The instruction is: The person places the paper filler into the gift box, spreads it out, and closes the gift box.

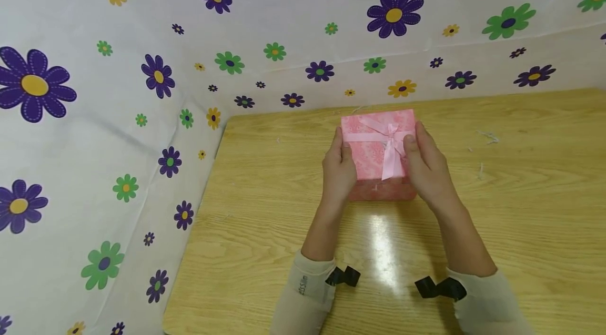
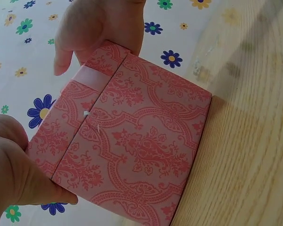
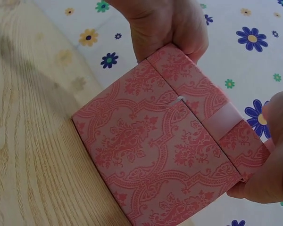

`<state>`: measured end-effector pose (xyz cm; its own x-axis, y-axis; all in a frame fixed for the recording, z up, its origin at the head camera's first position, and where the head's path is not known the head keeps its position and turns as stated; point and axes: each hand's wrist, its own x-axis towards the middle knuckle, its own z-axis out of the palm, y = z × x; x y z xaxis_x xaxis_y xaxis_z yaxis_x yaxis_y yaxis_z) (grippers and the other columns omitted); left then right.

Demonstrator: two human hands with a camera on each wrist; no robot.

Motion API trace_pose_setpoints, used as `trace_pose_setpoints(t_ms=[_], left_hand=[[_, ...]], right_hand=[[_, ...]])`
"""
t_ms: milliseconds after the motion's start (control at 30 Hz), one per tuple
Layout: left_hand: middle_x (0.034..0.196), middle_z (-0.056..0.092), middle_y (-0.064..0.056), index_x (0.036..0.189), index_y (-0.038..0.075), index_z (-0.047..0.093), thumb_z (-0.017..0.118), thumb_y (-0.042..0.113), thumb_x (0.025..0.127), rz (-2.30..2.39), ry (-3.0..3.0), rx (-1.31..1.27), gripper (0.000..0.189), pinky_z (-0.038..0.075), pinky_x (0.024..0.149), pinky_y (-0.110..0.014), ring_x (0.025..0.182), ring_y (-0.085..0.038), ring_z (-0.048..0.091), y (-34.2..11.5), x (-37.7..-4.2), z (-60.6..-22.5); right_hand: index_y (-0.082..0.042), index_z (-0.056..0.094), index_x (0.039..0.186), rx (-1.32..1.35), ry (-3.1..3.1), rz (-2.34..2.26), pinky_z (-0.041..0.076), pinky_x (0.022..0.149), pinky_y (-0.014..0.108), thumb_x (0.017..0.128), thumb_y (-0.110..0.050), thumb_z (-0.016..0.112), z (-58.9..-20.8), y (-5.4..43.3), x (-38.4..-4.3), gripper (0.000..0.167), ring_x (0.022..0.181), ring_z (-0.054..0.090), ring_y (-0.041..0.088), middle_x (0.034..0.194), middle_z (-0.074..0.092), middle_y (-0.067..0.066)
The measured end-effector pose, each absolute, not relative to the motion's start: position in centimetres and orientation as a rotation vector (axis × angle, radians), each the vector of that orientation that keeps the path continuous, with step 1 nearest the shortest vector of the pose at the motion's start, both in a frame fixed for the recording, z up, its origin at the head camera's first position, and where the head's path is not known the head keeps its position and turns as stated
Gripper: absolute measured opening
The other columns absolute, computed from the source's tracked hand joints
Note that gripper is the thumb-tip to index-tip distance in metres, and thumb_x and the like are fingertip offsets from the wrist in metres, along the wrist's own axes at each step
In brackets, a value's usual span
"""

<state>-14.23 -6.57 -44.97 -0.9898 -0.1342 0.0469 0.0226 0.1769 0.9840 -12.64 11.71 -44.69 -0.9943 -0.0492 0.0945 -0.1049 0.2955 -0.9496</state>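
Observation:
A pink patterned gift box (image 2: 141, 136) with its lid (image 1: 366, 161) on sits on the wooden table. Pale pink ribbon crosses the lid and ends in a bow (image 1: 391, 140) at its right side. My left hand (image 1: 338, 172) grips the box's left side, thumb along the lid's edge. From the opposite side my right hand (image 1: 431, 169) holds it, its thumb on top near the bow. A small white shred (image 3: 178, 100) pokes out at the seam under the lid. The fingers on the far sides are partly hidden.
Thin white shreds (image 1: 488, 136) lie on the table (image 1: 265, 230) to the right of the box. A white flowered cloth (image 1: 303, 24) hangs behind the table and along its left side. Black straps (image 1: 440, 287) stick out from the sleeves.

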Motion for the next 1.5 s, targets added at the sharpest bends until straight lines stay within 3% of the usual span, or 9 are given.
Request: trace_pose_setpoints(t_ms=[300,667,1033,1367,1500], left_hand=[[0.17,0.033,-0.012,0.165,0.001,0.03,0.035,0.013,0.114,-1.932,-2.342,0.127,0.052,0.024,0.128,-0.037,0.158,-0.023,0.027,-6.5,-14.5,-45.2],[0.173,0.026,-0.013,0.168,0.003,0.021,0.03,0.013,0.115,-1.895,-2.441,0.084,0.054,0.02,0.129,-0.037,0.16,-0.022,0.021,-6.7,-14.3,-45.9],[0.173,0.024,-0.014,0.168,0.002,0.02,0.03,0.015,0.116,-1.91,-2.448,0.056,0.054,0.018,0.129,-0.036,0.16,-0.022,0.02,-6.7,-15.3,-47.7],[0.173,0.027,-0.011,0.168,0.004,0.023,0.032,0.018,0.116,-1.877,-2.463,0.004,0.054,0.02,0.129,-0.035,0.159,-0.021,0.023,-7.3,-15.7,-48.2],[0.174,0.026,-0.006,0.169,0.011,0.024,0.04,0.033,0.115,-1.88,-2.537,-0.064,0.061,0.023,0.128,-0.037,0.159,-0.02,0.024,-8.9,-15.5,-48.4]], right_hand=[[-0.004,0.008,0.17,0.114,-2.575,1.829,0.017,0.128,0.058,0.114,-0.027,0.038,-44.5,12.2,-12.9,0.068,0.162,0.013,0.035,0.176,0.013,0.017],[0.006,0.0,0.166,0.332,-2.651,1.726,0.015,0.125,0.064,0.115,-0.021,0.034,-45.6,12.7,-13.1,0.066,0.16,0.01,0.045,0.173,0.006,0.029],[0.011,0.003,0.164,0.339,-2.683,1.58,0.013,0.125,0.065,0.114,-0.016,0.037,-46.3,12.8,-13.7,0.066,0.158,0.012,0.051,0.171,0.01,0.035],[0.008,0.003,0.165,0.302,-2.664,1.565,0.014,0.125,0.066,0.114,-0.018,0.037,-46.5,12.5,-13.5,0.067,0.158,0.013,0.052,0.171,0.01,0.034],[0.006,0.011,0.166,0.26,-2.664,1.558,0.016,0.124,0.068,0.115,-0.029,0.038,-46.8,13.0,-13.2,0.068,0.157,0.016,0.052,0.171,0.015,0.031]])
